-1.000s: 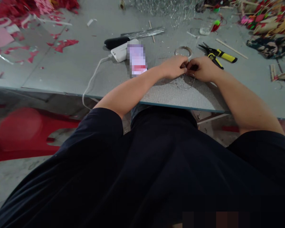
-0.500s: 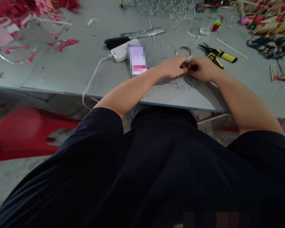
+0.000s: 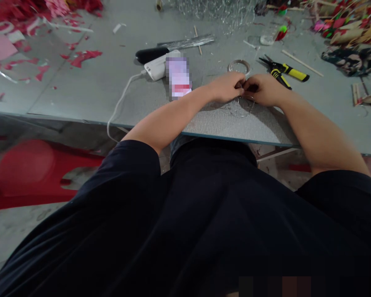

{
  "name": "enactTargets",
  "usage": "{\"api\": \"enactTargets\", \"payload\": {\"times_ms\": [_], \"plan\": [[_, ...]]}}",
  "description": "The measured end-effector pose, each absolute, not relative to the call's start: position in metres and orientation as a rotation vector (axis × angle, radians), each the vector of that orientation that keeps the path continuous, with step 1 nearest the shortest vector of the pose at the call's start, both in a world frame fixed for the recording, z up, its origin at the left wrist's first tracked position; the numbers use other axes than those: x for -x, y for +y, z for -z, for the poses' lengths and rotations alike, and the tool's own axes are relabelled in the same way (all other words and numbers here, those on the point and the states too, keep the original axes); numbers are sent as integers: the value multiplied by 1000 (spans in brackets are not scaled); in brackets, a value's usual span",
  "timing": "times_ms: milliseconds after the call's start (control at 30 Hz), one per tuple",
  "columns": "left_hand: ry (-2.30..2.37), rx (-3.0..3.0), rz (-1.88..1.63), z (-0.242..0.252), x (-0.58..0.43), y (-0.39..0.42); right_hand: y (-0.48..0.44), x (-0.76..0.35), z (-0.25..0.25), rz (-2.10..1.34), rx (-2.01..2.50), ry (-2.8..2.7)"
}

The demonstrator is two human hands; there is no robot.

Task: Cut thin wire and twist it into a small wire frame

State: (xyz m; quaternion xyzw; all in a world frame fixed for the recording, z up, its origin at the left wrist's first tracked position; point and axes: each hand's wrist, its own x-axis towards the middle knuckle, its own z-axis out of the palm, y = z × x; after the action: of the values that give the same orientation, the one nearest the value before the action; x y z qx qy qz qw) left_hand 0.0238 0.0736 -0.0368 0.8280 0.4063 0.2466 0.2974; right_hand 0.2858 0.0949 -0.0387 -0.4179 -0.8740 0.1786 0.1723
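Note:
My left hand (image 3: 230, 87) and my right hand (image 3: 264, 89) meet close to the table's front edge, fingertips pinched together. Between them they grip a thin wire (image 3: 243, 112), whose bent loops hang below the fingers over the table. The exact spot where the wire is pinched is hidden by the fingers. Just behind my hands lies a ring-shaped roll (image 3: 239, 66), perhaps tape or coiled wire. Pliers with yellow and black handles (image 3: 286, 72) rest with their handles spread, to the right of my right hand.
A phone (image 3: 179, 76) leans by a white power bank (image 3: 156, 68) with a cable, left of my hands. Behind them lies a black-handled tool (image 3: 151, 55). Wire pieces (image 3: 216, 12) heap at the back, red scraps (image 3: 85, 57) at left. A red stool (image 3: 27, 169) stands below.

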Motion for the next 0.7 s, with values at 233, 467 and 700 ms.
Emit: {"api": "enactTargets", "payload": {"times_ms": [233, 467, 700], "plan": [[1100, -2317, -563, 31, -19, 71, 89, -288, 32, -576, 1303, -2502], [1238, -2295, -451, 17, -19, 59, 90, -290, 32, -523, 1248, -2537], [1192, -2337, -462, 19, -18, 59, 95, -292, 37, -446, 1226, -2567]]}}
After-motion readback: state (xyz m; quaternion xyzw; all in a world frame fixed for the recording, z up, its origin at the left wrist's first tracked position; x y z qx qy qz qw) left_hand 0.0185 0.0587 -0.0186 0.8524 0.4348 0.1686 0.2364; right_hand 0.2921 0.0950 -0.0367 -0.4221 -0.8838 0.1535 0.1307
